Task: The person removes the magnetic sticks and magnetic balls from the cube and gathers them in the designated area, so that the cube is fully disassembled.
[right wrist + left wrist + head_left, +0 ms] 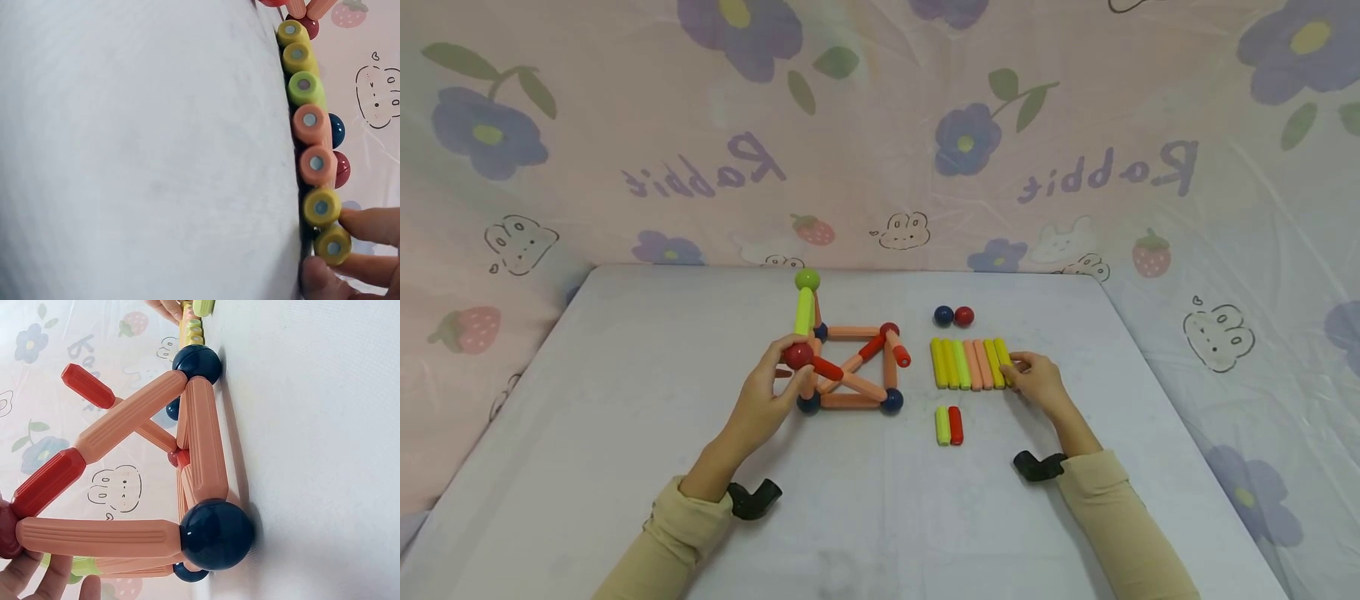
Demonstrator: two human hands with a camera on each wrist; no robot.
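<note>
My left hand [763, 404] grips a red ball [799, 356] at a raised corner of a frame built from peach rods [853, 402] and dark blue balls [892, 401]. From that red ball a short red rod [827, 368] joined to a peach one slopes down to a blue corner ball. A light green rod [804, 312] topped by a green ball [807, 280] stands just beyond my left fingers. My right hand [1039, 383] pinches the yellow rod [333, 245] at the right end of a row of rods, its thumb at the near side in the right wrist view.
The row of yellow, green and peach rods [973, 365] lies right of the frame. Behind it sit a loose blue ball [943, 316] and a red ball [964, 316]. A short green rod [943, 426] and a short red rod [956, 425] lie nearer on the white table [880, 517].
</note>
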